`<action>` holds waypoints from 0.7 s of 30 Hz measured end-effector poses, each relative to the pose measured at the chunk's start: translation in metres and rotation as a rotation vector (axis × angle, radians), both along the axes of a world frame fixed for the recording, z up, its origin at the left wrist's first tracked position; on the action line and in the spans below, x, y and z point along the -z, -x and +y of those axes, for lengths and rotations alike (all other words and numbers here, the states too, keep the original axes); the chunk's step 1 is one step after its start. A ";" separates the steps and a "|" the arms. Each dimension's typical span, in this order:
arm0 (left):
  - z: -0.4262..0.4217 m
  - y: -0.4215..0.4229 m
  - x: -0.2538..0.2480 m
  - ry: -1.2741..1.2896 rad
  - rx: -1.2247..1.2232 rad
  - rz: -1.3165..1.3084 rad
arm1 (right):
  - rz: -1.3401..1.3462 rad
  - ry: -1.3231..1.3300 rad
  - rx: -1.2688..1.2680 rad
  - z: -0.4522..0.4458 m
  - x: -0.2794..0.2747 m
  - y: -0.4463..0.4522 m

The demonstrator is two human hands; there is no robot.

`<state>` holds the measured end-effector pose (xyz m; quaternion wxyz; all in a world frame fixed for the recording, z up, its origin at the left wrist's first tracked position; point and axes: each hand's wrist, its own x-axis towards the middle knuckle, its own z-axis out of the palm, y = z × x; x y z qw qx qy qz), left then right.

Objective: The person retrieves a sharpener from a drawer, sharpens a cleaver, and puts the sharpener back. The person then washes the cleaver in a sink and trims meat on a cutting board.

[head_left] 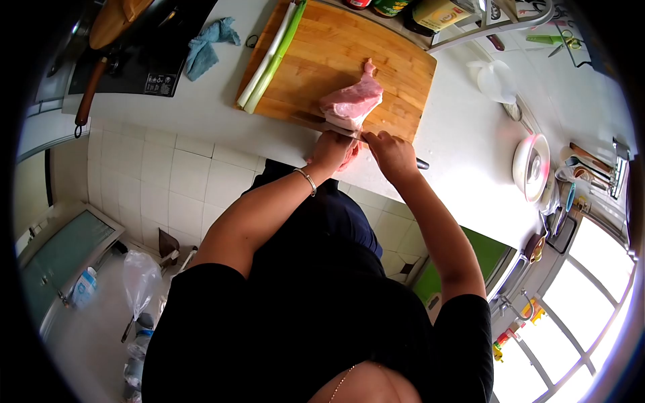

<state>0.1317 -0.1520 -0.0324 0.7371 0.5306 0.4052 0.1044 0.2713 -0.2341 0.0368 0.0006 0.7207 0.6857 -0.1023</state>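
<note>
A piece of raw pink meat (353, 103) lies on the wooden cutting board (396, 64), its narrow end pointing away from me. My right hand (391, 154) is closed around a knife whose black handle end (422, 163) sticks out to the right. The knife's blade (342, 130) lies across the near end of the meat, at the board's front edge. My left hand (331, 152), below a bracelet, is curled at that near end, close to the blade. Its fingers are partly hidden, but they appear to grip the meat. Two long scallion stalks (274, 59) lie along the board's left side.
Left of the board are a crumpled blue cloth (209, 48) and a black stovetop (124, 77) with a wooden-handled pan (91, 94). Bottles and jars (433, 15) line the back. On the right stand a white bowl (531, 168) and hanging utensils (591, 161).
</note>
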 end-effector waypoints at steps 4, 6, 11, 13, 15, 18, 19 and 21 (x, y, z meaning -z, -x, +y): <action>-0.010 -0.006 0.025 -0.253 -0.214 -0.114 | -0.043 0.037 -0.014 0.010 0.005 0.010; -0.012 -0.004 0.045 -0.361 -0.178 -0.093 | -0.057 0.095 -0.001 0.017 0.003 0.015; 0.002 0.003 0.013 0.088 -0.258 -0.228 | 0.016 -0.022 0.025 -0.006 0.007 -0.006; -0.002 0.005 -0.003 0.195 -0.137 -0.256 | 0.029 0.002 0.094 -0.012 0.008 -0.008; -0.004 0.006 0.007 0.247 -0.112 -0.267 | 0.019 -0.029 0.046 -0.005 0.011 -0.008; -0.007 0.005 0.029 -0.017 -0.151 -0.091 | -0.070 0.022 -0.015 0.013 0.016 0.002; -0.007 0.007 0.035 -0.017 -0.145 -0.087 | -0.066 0.023 -0.010 0.015 0.016 0.001; -0.008 0.014 0.048 -0.283 -0.026 0.042 | -0.003 0.008 -0.006 0.014 0.013 0.000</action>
